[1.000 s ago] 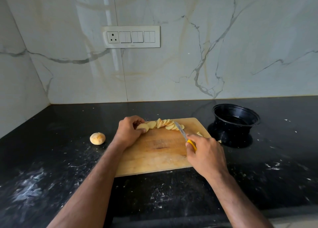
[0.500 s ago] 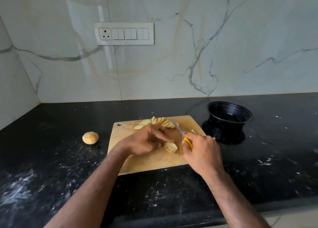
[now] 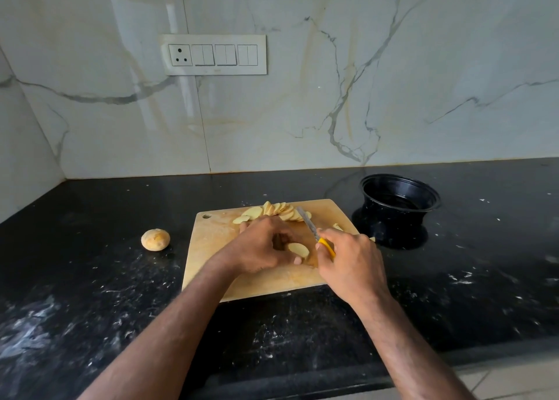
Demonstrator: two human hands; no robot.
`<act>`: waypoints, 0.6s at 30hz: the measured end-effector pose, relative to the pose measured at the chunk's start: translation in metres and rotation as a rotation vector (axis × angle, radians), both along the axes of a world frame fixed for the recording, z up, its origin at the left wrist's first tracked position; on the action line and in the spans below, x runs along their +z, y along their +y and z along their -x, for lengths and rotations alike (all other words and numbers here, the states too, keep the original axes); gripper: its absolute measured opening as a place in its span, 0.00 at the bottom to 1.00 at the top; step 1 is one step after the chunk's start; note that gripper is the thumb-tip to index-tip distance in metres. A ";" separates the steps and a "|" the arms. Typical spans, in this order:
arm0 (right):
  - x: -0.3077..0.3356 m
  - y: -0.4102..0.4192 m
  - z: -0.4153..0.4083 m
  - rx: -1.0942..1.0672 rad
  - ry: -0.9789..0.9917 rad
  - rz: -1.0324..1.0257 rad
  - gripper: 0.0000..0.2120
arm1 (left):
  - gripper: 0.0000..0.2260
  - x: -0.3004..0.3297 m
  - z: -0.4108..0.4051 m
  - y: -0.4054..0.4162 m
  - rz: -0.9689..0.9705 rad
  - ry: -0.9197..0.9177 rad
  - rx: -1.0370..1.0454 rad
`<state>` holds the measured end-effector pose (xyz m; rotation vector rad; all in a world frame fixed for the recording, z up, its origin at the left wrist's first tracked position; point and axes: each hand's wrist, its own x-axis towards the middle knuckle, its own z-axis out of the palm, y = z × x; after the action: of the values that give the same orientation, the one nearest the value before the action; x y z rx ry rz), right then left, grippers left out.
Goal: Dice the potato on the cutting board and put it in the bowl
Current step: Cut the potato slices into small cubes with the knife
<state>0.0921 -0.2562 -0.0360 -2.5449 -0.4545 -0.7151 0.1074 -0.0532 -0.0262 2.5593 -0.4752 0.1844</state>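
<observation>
I see my left hand curled over a small stack of potato slices, pinching it down at the middle of the cutting board. My right hand grips the yellow-handled knife, blade pointing away toward the fanned slices at the board's far edge. The black bowl stands just right of the board, and a whole potato lies on the counter to its left.

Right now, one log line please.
left hand holds potato slice | right hand grips knife | bowl empty
</observation>
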 end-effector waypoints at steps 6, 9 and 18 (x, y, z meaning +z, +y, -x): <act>0.000 0.000 0.000 0.005 0.019 -0.014 0.15 | 0.17 -0.004 -0.003 0.003 -0.051 -0.116 0.233; 0.000 0.000 0.001 0.014 0.027 -0.032 0.15 | 0.09 0.000 0.000 0.007 0.038 0.002 0.071; 0.002 0.004 0.008 0.014 0.038 -0.092 0.14 | 0.18 -0.003 0.001 0.000 0.006 -0.094 0.226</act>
<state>0.0841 -0.2525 -0.0340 -2.4629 -0.4162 -0.6657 0.1068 -0.0529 -0.0293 2.6029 -0.2181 0.3880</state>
